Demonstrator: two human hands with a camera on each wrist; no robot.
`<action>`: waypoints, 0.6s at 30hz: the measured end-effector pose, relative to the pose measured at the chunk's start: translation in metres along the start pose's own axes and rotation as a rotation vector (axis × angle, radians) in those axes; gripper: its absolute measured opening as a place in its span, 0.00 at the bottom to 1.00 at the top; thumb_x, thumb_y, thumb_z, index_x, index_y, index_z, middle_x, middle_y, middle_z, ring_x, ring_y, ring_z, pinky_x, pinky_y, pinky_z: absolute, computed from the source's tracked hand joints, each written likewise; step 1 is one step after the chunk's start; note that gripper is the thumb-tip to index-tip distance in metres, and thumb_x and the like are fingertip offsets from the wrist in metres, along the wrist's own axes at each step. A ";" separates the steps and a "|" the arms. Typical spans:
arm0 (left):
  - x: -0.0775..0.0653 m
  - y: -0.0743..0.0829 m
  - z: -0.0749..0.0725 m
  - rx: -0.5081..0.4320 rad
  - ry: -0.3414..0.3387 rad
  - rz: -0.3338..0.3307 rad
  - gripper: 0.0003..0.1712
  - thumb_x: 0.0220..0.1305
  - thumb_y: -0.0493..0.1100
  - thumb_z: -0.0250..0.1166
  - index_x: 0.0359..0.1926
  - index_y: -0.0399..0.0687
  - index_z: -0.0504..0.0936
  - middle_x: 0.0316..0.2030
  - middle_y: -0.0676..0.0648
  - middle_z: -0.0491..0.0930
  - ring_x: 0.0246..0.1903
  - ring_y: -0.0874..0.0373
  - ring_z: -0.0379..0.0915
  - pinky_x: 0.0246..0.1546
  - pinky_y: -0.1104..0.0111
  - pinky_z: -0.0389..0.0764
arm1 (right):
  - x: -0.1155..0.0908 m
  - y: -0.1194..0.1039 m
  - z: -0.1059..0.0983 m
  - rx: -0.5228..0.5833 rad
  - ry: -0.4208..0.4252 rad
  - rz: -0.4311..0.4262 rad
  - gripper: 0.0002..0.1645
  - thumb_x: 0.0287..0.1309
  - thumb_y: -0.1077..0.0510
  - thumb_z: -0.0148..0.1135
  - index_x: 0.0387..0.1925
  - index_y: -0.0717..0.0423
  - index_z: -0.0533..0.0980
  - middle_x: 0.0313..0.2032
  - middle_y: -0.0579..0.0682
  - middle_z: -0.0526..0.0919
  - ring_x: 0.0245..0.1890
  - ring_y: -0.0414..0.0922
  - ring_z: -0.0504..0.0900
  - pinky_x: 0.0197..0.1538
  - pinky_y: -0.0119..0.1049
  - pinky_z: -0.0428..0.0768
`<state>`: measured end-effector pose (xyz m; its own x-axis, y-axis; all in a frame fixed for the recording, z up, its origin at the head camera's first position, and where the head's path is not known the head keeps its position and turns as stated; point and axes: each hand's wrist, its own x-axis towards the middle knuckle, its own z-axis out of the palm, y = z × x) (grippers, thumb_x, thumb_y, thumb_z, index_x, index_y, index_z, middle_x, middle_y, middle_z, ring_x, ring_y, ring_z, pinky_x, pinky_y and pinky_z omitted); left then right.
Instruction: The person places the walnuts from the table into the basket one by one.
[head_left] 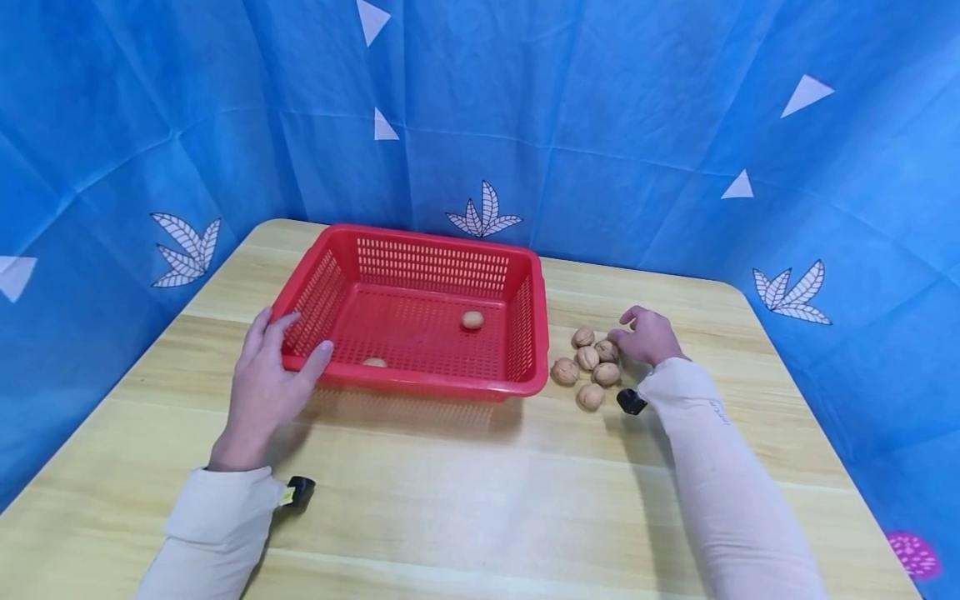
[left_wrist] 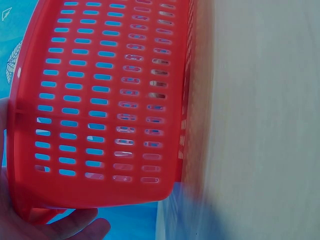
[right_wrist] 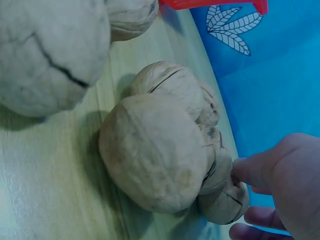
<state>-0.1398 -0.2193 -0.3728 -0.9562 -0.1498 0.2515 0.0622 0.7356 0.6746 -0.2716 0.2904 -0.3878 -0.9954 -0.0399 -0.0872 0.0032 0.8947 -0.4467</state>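
Note:
In the head view my left hand [head_left: 270, 383] is at the near left corner of a red plastic basket [head_left: 427, 383], thumb over the front rim and fingers at the left rim. The left wrist view shows the fingers [left_wrist: 82, 225] curled around that corner. My right hand [head_left: 648, 337] is at the back right of a cluster of walnuts [head_left: 588, 358]. In the right wrist view its thumb touches the farthest walnut [right_wrist: 225, 205], with the other fingers beside it and a gap showing between. One walnut [head_left: 472, 320] lies inside the basket; another [head_left: 374, 362] is partly hidden behind the front wall.
The basket and walnuts stand on a light wooden table [head_left: 450, 500]. A blue patterned cloth [head_left: 600, 125] hangs behind and along the sides. The walnut cluster lies just right of the basket. A small black device [head_left: 302, 493] is strapped at each wrist.

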 end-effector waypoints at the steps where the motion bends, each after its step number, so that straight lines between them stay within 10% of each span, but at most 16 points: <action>1: 0.000 0.000 0.000 -0.004 0.002 -0.001 0.43 0.64 0.54 0.63 0.71 0.39 0.57 0.73 0.35 0.44 0.66 0.30 0.49 0.45 0.33 0.73 | 0.000 0.001 0.000 0.003 0.000 0.003 0.24 0.63 0.52 0.59 0.51 0.68 0.71 0.51 0.71 0.74 0.50 0.64 0.74 0.51 0.55 0.75; 18: 0.001 -0.001 0.001 -0.004 0.012 0.000 0.43 0.63 0.54 0.64 0.71 0.39 0.58 0.73 0.36 0.44 0.66 0.31 0.49 0.46 0.34 0.73 | 0.001 0.005 0.006 0.016 -0.008 -0.013 0.18 0.66 0.52 0.56 0.47 0.64 0.74 0.45 0.67 0.81 0.45 0.61 0.78 0.47 0.53 0.77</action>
<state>-0.1409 -0.2196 -0.3741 -0.9527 -0.1577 0.2598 0.0635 0.7328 0.6775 -0.2719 0.2922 -0.3954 -0.9946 -0.0549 -0.0882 -0.0081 0.8871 -0.4616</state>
